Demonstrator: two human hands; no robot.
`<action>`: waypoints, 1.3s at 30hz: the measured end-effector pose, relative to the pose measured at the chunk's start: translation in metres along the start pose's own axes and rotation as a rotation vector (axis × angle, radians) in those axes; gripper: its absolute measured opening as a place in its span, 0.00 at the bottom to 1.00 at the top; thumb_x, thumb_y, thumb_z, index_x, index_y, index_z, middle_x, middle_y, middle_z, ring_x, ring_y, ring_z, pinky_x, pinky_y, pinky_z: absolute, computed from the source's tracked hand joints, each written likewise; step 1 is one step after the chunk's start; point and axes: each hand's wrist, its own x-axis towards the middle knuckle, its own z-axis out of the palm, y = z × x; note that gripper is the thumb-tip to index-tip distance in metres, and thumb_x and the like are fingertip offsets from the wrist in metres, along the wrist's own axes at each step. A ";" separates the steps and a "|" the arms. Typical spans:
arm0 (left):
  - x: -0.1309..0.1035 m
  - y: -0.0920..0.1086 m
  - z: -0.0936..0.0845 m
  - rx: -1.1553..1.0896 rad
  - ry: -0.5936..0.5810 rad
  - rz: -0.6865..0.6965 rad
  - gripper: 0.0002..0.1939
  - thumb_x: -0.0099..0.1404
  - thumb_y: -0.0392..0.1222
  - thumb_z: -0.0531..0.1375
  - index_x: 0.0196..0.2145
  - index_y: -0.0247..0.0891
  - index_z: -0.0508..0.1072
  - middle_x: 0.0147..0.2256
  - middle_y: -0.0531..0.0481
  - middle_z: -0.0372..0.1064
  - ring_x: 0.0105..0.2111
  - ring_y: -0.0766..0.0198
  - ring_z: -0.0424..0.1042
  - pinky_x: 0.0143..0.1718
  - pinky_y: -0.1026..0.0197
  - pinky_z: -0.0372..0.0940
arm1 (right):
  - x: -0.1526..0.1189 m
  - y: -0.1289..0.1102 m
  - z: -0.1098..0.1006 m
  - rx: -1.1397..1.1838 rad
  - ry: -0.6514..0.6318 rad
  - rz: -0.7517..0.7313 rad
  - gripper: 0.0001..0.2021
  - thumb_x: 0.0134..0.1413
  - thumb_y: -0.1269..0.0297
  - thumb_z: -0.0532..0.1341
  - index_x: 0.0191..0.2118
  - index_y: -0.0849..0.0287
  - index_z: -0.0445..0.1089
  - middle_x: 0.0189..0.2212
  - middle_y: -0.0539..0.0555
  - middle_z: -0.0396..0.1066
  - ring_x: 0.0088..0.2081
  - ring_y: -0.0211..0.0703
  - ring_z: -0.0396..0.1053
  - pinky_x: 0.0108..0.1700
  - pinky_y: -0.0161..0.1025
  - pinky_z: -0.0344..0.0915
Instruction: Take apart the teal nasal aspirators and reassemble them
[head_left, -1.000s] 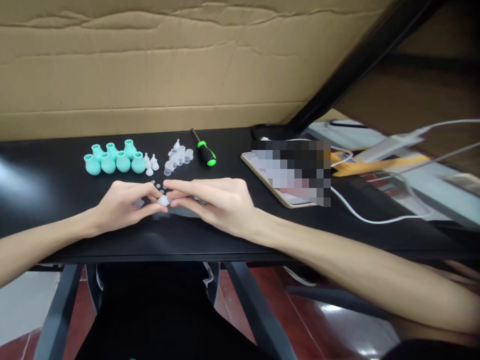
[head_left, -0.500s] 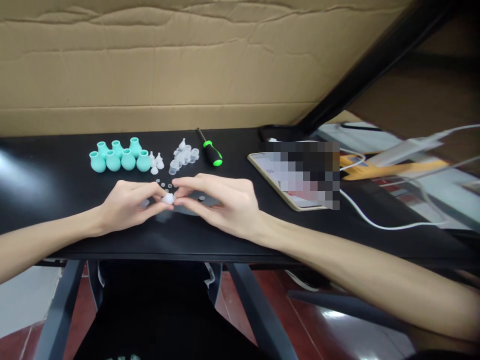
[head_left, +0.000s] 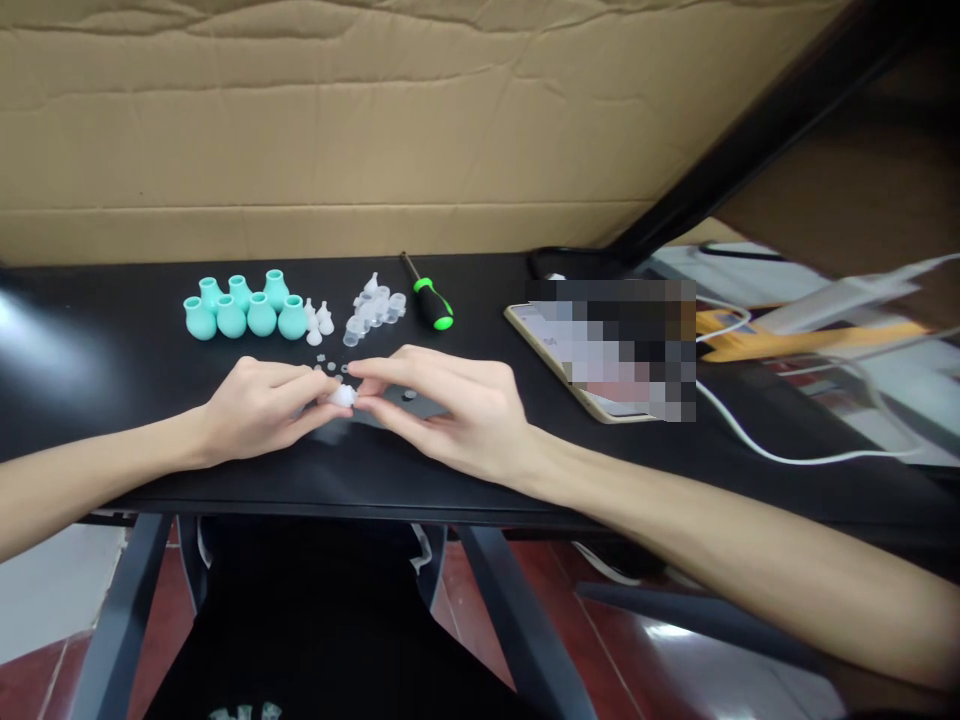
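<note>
My left hand (head_left: 259, 412) pinches a small white plastic nozzle piece (head_left: 344, 396) between thumb and fingertips, over the near part of the black table. At the piece's right end, the thumb and forefinger of my right hand (head_left: 461, 415) close on its tip. Fingers cover much of the piece. Just beyond the hands lie several tiny translucent discs (head_left: 331, 366). A small dark-centred disc (head_left: 409, 395) lies under my right hand. Farther back are several white pointed nozzles (head_left: 325, 319) and a cluster of clear plastic cups (head_left: 381, 308).
Several turquoise rubber bulbs (head_left: 262, 316) stand at the back left, mouths up. A green-and-black screwdriver (head_left: 432, 304) lies behind my right hand. A phone (head_left: 559, 365), partly pixelated, and a white cable (head_left: 780, 459) are on the right. Cardboard (head_left: 337, 150) walls the table's back.
The view has shifted slightly, so the table things appear a little farther right. Both hands keep their hold on the nozzle piece, with the fingers barely moved.
</note>
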 end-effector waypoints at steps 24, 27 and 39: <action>0.002 0.001 0.002 0.014 -0.020 0.040 0.17 0.84 0.47 0.59 0.36 0.38 0.74 0.25 0.58 0.76 0.21 0.73 0.72 0.23 0.65 0.58 | -0.001 0.000 0.001 -0.086 0.016 -0.122 0.16 0.71 0.75 0.66 0.60 0.55 0.76 0.42 0.54 0.82 0.39 0.41 0.80 0.43 0.38 0.81; 0.001 0.001 0.002 0.003 -0.019 0.035 0.17 0.84 0.47 0.60 0.36 0.38 0.74 0.26 0.58 0.77 0.22 0.73 0.73 0.23 0.66 0.58 | -0.001 0.000 0.001 -0.096 0.006 -0.128 0.17 0.71 0.76 0.66 0.60 0.55 0.75 0.42 0.55 0.82 0.39 0.40 0.80 0.44 0.37 0.81; 0.004 0.003 0.002 -0.081 -0.009 0.038 0.18 0.84 0.48 0.59 0.35 0.37 0.73 0.27 0.57 0.78 0.21 0.74 0.72 0.22 0.66 0.56 | -0.003 0.005 0.001 -0.131 0.009 -0.283 0.25 0.70 0.78 0.65 0.68 0.61 0.69 0.44 0.58 0.80 0.40 0.44 0.77 0.41 0.41 0.81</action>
